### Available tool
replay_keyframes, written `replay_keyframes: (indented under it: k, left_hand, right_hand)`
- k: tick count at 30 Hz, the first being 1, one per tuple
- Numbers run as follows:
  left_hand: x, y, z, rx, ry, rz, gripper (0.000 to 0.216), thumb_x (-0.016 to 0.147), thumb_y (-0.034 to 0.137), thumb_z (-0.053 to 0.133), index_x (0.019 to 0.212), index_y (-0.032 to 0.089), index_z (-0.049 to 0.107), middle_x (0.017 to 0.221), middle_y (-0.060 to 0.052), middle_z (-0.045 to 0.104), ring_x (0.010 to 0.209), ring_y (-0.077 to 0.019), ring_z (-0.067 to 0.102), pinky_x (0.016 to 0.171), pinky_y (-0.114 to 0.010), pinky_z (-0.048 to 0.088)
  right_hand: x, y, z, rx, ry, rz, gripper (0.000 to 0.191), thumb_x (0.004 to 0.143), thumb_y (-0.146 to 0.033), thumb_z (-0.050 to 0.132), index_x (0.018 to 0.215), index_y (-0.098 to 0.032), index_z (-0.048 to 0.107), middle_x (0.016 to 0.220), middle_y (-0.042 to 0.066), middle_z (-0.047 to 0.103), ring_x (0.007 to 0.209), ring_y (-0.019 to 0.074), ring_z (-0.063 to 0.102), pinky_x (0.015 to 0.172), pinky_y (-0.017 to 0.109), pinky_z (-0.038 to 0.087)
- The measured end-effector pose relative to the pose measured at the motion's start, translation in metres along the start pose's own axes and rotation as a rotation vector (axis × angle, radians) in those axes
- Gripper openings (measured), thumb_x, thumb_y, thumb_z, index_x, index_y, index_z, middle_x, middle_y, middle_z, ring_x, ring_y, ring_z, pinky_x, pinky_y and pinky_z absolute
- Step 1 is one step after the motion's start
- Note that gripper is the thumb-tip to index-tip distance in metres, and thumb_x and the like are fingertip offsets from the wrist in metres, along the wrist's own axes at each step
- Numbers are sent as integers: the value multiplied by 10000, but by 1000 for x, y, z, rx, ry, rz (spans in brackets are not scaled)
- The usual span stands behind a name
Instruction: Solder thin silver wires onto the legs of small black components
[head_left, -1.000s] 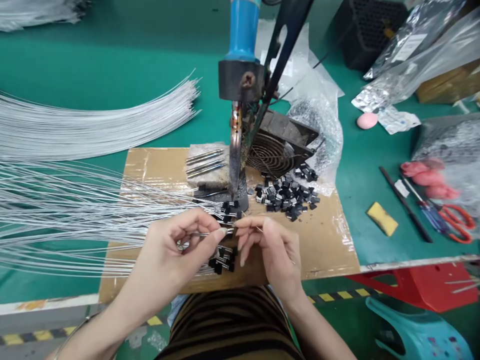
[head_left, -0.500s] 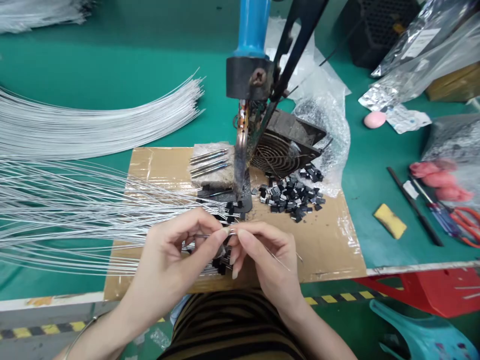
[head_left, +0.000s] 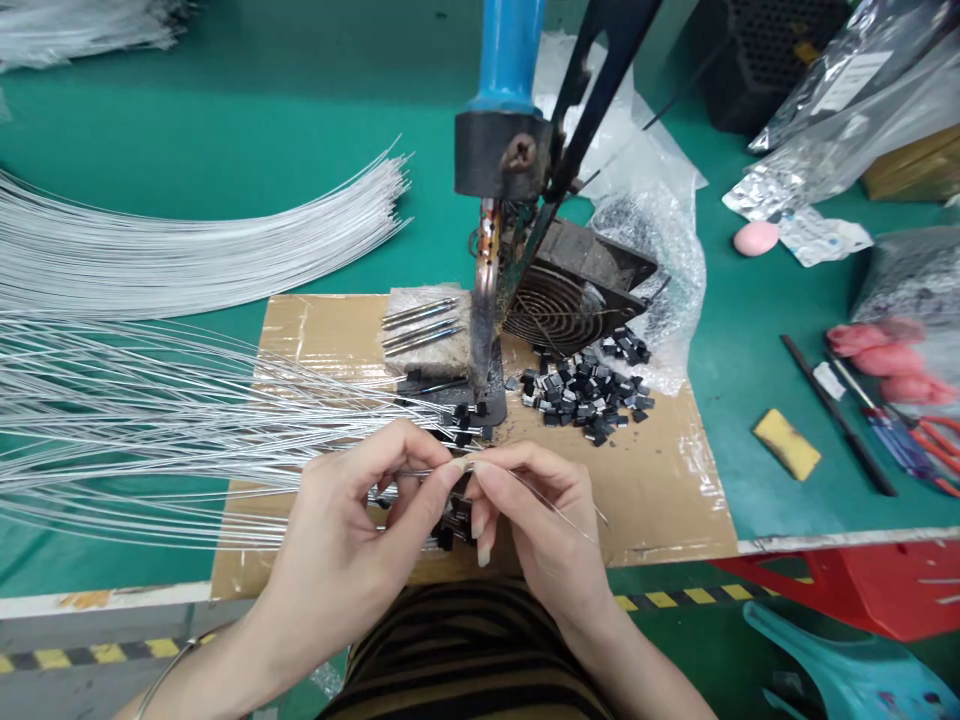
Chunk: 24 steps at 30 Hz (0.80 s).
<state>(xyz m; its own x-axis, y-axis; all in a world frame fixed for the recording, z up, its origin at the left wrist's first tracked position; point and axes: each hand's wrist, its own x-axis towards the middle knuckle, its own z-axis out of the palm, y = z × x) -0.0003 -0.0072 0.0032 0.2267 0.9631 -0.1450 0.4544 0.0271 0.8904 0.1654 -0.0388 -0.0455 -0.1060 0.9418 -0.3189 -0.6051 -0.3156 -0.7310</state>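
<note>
My left hand (head_left: 360,525) is closed, thumb and forefinger pinching a thin wire (head_left: 416,472) above the cardboard. Fingertip to fingertip with it, my right hand (head_left: 536,520) is closed too, pinching thin wire whose fine ends stick out past its knuckles. Exactly what sits between the touching fingertips is hidden. Beneath and behind the hands lie many silvery wires (head_left: 322,412) with small black pieces (head_left: 463,420) on their ends. A blue-handled hot-air tool (head_left: 510,60) hangs just beyond, its stained metal nozzle (head_left: 484,320) pointing down.
Loose black pieces (head_left: 589,390) are heaped on the cardboard (head_left: 660,480), beside a dark fan (head_left: 562,300). Metal rods rest on a pale block (head_left: 424,350). A wire bundle (head_left: 225,260) lies at left; a yellow sponge (head_left: 786,443) and orange-handled tool (head_left: 937,445) at right.
Both hands have shifted very slightly to the right in the picture, still pinching together. The whole view has moved a little as well.
</note>
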Motion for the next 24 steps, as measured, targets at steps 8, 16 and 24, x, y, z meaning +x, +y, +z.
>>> replay_keyframes:
  k: [8, 16, 24]
  left_hand:
    - [1, 0, -1, -75, -5, -58, 148, 949, 293, 703, 833, 205, 724, 690, -20, 706, 613, -155, 663, 488, -218, 487]
    - [-2, -3, 7, -61, 71, -19, 115, 965, 252, 688, 860, 207, 706, 707, -4, 702, 598, -132, 635, 503, -219, 455]
    - [-6, -7, 17, -19, 143, 50, 113, 993, 210, 652, 890, 215, 698, 701, 21, 658, 560, -102, 539, 496, -231, 387]
  right_hand:
    - [4, -10, 3, 82, 16, 127, 131, 861, -298, 859, 809, -182, 830, 666, -2, 742, 462, 83, 640, 406, 152, 541]
    - [5, -10, 5, 103, 29, 122, 115, 861, -305, 849, 861, -190, 849, 678, -2, 749, 450, 75, 632, 439, 159, 568]
    - [6, -8, 9, 121, 80, 117, 127, 827, -322, 867, 816, -197, 846, 658, -4, 739, 421, 70, 603, 429, 164, 553]
